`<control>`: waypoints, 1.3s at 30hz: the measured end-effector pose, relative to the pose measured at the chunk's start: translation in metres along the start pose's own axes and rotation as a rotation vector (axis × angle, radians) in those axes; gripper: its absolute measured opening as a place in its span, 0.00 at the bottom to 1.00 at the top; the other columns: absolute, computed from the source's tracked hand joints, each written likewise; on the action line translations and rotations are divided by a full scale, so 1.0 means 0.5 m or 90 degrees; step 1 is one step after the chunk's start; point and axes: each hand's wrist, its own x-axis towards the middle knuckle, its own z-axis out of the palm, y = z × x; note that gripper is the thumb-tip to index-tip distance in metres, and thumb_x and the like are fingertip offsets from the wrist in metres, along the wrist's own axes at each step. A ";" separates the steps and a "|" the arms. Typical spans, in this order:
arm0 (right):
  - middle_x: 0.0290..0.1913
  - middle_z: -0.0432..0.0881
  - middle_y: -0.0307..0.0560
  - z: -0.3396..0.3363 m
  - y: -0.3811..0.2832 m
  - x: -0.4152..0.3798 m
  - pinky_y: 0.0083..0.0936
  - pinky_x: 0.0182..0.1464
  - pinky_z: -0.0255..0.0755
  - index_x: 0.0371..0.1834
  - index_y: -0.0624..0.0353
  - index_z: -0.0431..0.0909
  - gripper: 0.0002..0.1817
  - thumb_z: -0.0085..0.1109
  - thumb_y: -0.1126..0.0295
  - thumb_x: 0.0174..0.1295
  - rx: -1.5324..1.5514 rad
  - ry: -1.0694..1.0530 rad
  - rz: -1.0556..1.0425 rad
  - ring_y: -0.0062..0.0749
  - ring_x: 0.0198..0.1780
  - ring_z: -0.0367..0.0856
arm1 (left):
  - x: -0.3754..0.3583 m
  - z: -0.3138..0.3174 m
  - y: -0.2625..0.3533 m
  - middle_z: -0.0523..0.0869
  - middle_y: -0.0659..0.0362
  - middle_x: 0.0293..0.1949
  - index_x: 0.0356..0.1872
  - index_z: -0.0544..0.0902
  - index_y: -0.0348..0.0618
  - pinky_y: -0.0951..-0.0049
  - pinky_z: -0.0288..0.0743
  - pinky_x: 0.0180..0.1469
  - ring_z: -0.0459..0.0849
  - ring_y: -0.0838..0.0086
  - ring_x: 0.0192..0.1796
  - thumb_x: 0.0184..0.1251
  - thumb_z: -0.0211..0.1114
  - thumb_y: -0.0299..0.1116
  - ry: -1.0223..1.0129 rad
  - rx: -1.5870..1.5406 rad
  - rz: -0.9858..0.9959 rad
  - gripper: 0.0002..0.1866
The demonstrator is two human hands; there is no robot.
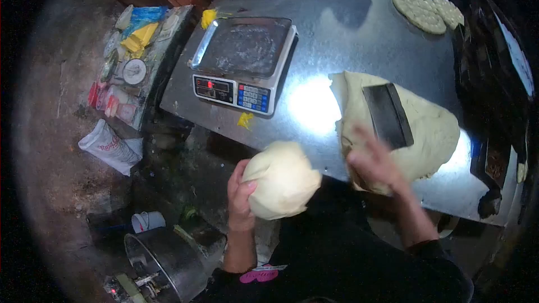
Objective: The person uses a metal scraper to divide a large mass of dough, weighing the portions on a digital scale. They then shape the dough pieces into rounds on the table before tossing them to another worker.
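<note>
My left hand (241,199) is wrapped round the left side of a rounded lump of pale dough (282,180), held up in front of the table's near edge. A large slab of dough (432,129) lies on the metal table, with a dark flat scraper (388,115) resting on top. Over the slab's near left part is my right hand (373,160), blurred by motion, fingers apart and holding nothing; whether it touches the dough is unclear. A digital scale (244,59) with a floury tray and a lit red display stands left of the slab.
Flattened dough pieces (421,11) lie at the table's (331,45) far right. Yellow scraps (208,18) sit beside the scale. Left of the table are a cluttered bench (147,87), a white sack (112,147), a white bucket (148,221) and a metal bowl (174,264). Dark objects line the right edge.
</note>
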 end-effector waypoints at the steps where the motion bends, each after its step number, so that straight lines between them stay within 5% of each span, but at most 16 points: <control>1: 0.70 0.59 0.56 0.078 0.080 0.011 0.41 0.72 0.51 0.72 0.63 0.47 0.48 0.64 0.52 0.56 0.216 -0.075 -0.058 0.42 0.73 0.53 | 0.020 0.029 0.010 0.79 0.50 0.45 0.51 0.72 0.31 0.69 0.74 0.54 0.80 0.67 0.48 0.50 0.59 0.36 -0.038 -0.040 0.044 0.26; 3: 0.68 0.62 0.58 0.191 0.044 -0.003 0.41 0.68 0.59 0.72 0.64 0.47 0.47 0.63 0.54 0.56 0.787 -0.211 0.009 0.42 0.70 0.59 | 0.063 0.075 0.033 0.79 0.50 0.47 0.52 0.72 0.31 0.68 0.71 0.57 0.78 0.66 0.50 0.52 0.57 0.38 -0.045 -0.074 0.071 0.27; 4: 0.68 0.62 0.58 0.195 0.021 0.027 0.41 0.68 0.59 0.72 0.64 0.47 0.47 0.63 0.54 0.56 0.773 -0.233 0.000 0.42 0.70 0.59 | 0.087 0.088 0.048 0.78 0.49 0.50 0.53 0.72 0.30 0.67 0.69 0.58 0.78 0.65 0.52 0.52 0.55 0.37 -0.013 -0.061 0.069 0.27; 7: 0.58 0.72 0.56 0.172 -0.098 0.152 0.36 0.57 0.73 0.66 0.67 0.56 0.36 0.60 0.61 0.58 0.610 -0.004 0.010 0.41 0.56 0.76 | 0.225 0.013 0.065 0.76 0.49 0.52 0.55 0.70 0.34 0.65 0.70 0.58 0.77 0.64 0.54 0.57 0.58 0.33 -0.047 0.229 0.346 0.24; 9: 0.51 0.76 0.55 0.137 -0.203 0.271 0.31 0.47 0.79 0.62 0.68 0.62 0.32 0.60 0.60 0.59 0.499 -0.017 -0.026 0.37 0.47 0.80 | 0.300 0.020 0.193 0.75 0.49 0.56 0.61 0.67 0.34 0.65 0.68 0.62 0.74 0.63 0.59 0.60 0.54 0.38 -0.143 0.011 0.103 0.29; 12: 0.47 0.78 0.55 0.123 -0.306 0.463 0.26 0.42 0.80 0.60 0.70 0.64 0.28 0.57 0.63 0.62 0.447 -0.107 -0.071 0.36 0.43 0.82 | 0.483 -0.056 0.266 0.76 0.53 0.52 0.59 0.68 0.38 0.68 0.76 0.52 0.78 0.68 0.54 0.62 0.58 0.33 -0.160 0.069 0.065 0.24; 16: 0.48 0.78 0.57 0.145 -0.291 0.689 0.27 0.45 0.79 0.58 0.67 0.70 0.23 0.56 0.64 0.62 0.326 -0.090 -0.027 0.37 0.46 0.81 | 0.670 -0.149 0.251 0.78 0.55 0.50 0.59 0.69 0.40 0.68 0.77 0.50 0.79 0.69 0.51 0.62 0.59 0.33 -0.146 0.118 0.017 0.24; 20: 0.53 0.77 0.60 0.164 -0.241 0.753 0.35 0.56 0.69 0.61 0.67 0.68 0.29 0.50 0.54 0.65 -0.120 0.124 -0.088 0.48 0.53 0.77 | 0.748 -0.210 0.221 0.77 0.57 0.53 0.63 0.67 0.44 0.57 0.75 0.48 0.77 0.68 0.53 0.61 0.62 0.38 -0.150 0.163 -0.088 0.29; 23: 0.58 0.73 0.61 0.143 -0.197 0.721 0.38 0.62 0.63 0.64 0.66 0.64 0.32 0.48 0.51 0.66 -0.242 0.290 -0.156 0.52 0.60 0.72 | 0.694 -0.187 0.276 0.78 0.55 0.53 0.63 0.67 0.39 0.57 0.74 0.48 0.78 0.66 0.52 0.61 0.63 0.41 0.000 0.400 -0.105 0.30; 24: 0.61 0.70 0.62 0.127 -0.199 0.684 0.39 0.65 0.60 0.65 0.66 0.63 0.33 0.48 0.51 0.66 -0.323 0.363 -0.187 0.53 0.63 0.68 | 0.706 -0.219 0.263 0.79 0.52 0.53 0.61 0.67 0.34 0.61 0.73 0.52 0.78 0.66 0.53 0.64 0.61 0.41 0.096 0.657 0.052 0.29; 25: 0.64 0.68 0.60 0.100 -0.190 0.618 0.39 0.66 0.58 0.66 0.64 0.62 0.32 0.51 0.54 0.65 -0.385 0.416 -0.250 0.51 0.64 0.66 | 0.693 -0.227 0.232 0.79 0.52 0.53 0.61 0.67 0.34 0.61 0.73 0.52 0.78 0.66 0.53 0.64 0.61 0.41 0.094 0.655 0.046 0.29; 27: 0.62 0.71 0.55 0.029 -0.151 0.483 0.38 0.66 0.59 0.64 0.60 0.66 0.29 0.60 0.65 0.59 -0.435 0.434 -0.159 0.47 0.63 0.68 | 0.627 -0.247 0.171 0.83 0.50 0.42 0.56 0.73 0.33 0.66 0.76 0.45 0.82 0.67 0.44 0.62 0.61 0.36 0.248 0.544 0.362 0.24; 30: 0.54 0.75 0.61 -0.080 0.042 0.273 0.40 0.56 0.67 0.58 0.63 0.71 0.24 0.59 0.63 0.60 -0.635 0.486 -0.075 0.52 0.56 0.72 | 0.449 -0.111 0.055 0.81 0.55 0.38 0.55 0.73 0.34 0.76 0.74 0.46 0.80 0.71 0.47 0.61 0.61 0.24 -0.029 0.316 0.223 0.20; 31: 0.51 0.76 0.62 -0.085 0.034 0.216 0.40 0.52 0.69 0.56 0.63 0.72 0.23 0.58 0.63 0.59 -0.655 0.385 0.232 0.54 0.51 0.75 | 0.415 -0.071 -0.031 0.79 0.50 0.53 0.55 0.74 0.32 0.68 0.71 0.58 0.78 0.67 0.55 0.65 0.61 0.35 -0.134 0.274 0.186 0.21; 32: 0.47 0.78 0.61 -0.091 0.103 0.163 0.41 0.50 0.71 0.54 0.63 0.73 0.24 0.59 0.61 0.58 -0.662 0.435 0.175 0.54 0.47 0.77 | 0.381 -0.018 -0.108 0.77 0.46 0.55 0.57 0.72 0.32 0.66 0.69 0.61 0.77 0.62 0.58 0.63 0.64 0.37 -0.117 0.523 0.133 0.25; 39: 0.31 0.82 0.62 -0.225 0.180 0.133 0.37 0.39 0.73 0.44 0.68 0.74 0.23 0.60 0.57 0.57 -0.394 0.316 0.220 0.47 0.35 0.82 | 0.266 0.282 -0.413 0.38 0.41 0.73 0.72 0.44 0.36 0.53 0.39 0.74 0.39 0.50 0.75 0.67 0.54 0.46 -0.284 0.755 0.119 0.41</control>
